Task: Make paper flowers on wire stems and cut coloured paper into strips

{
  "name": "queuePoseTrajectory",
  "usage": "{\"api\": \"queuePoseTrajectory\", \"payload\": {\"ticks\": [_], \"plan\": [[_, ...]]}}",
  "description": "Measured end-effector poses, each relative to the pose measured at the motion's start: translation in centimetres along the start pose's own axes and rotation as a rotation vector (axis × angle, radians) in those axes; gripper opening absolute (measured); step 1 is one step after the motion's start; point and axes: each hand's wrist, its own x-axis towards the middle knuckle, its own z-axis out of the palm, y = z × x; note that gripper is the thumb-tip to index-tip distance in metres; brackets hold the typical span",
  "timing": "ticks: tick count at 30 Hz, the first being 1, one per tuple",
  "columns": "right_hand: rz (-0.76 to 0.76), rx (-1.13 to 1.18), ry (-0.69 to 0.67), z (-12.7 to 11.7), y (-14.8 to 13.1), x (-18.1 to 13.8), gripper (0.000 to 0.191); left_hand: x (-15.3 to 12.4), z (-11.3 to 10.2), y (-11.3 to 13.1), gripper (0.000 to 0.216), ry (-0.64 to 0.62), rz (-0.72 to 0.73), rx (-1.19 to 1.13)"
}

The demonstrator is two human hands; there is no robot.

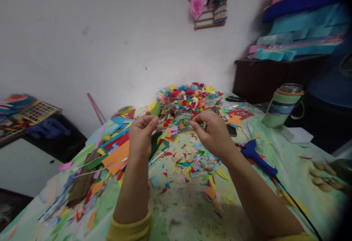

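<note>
My left hand (pixel 141 134) and my right hand (pixel 211 131) are raised over the table, fingers pinched toward each other. Between them runs a thin wire (pixel 176 122) strung with small coloured paper pieces. My left fingers also pinch a green paper leaf (pixel 156 108). Below the hands lie scattered paper scraps (pixel 192 160). A heap of small coloured paper flowers (pixel 189 100) sits just beyond the hands.
A blue glue gun (pixel 254 155) with its cord lies right of my right hand. A wrapped jar (pixel 282 105) stands at the far right. Coloured paper strips (pixel 115 149) pile at the left. Nuts (pixel 320 177) lie near the right edge. Paper rolls (pixel 299 25) fill a shelf.
</note>
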Motion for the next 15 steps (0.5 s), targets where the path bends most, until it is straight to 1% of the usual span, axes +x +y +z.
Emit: {"api": "queuePoseTrajectory", "payload": {"ticks": [2, 3, 5, 8, 10, 12, 15], "plan": [[-0.007, 0.001, 0.006, -0.1, 0.0, 0.0, 0.013, 0.8, -0.3, 0.2, 0.009, 0.05, -0.167, -0.24], [-0.01, 0.001, 0.007, -0.2, 0.0, 0.0, 0.013, 1.2, -0.5, 0.2, 0.009, 0.08, -0.24, -0.319], [-0.015, 0.002, 0.008, -0.2, 0.0, 0.0, 0.014, 1.7, -0.8, 0.3, 0.012, 0.16, -0.345, -0.401], [-0.014, 0.006, 0.011, -0.2, 0.0, 0.0, 0.015, 2.1, -0.9, 0.1, 0.014, 0.263, -0.441, -0.485], [-0.01, 0.007, 0.009, -0.2, 0.0, 0.0, 0.015, 2.2, -0.9, -0.3, 0.015, 0.264, -0.442, -0.504], [-0.011, 0.002, 0.01, -0.3, -0.1, 0.0, 0.016, 2.3, -1.0, -0.6, 0.013, 0.227, -0.413, -0.486], [-0.021, -0.009, 0.009, -0.4, -0.1, -0.1, 0.017, 2.6, -1.3, -1.0, 0.01, 0.183, -0.337, -0.371]]}}
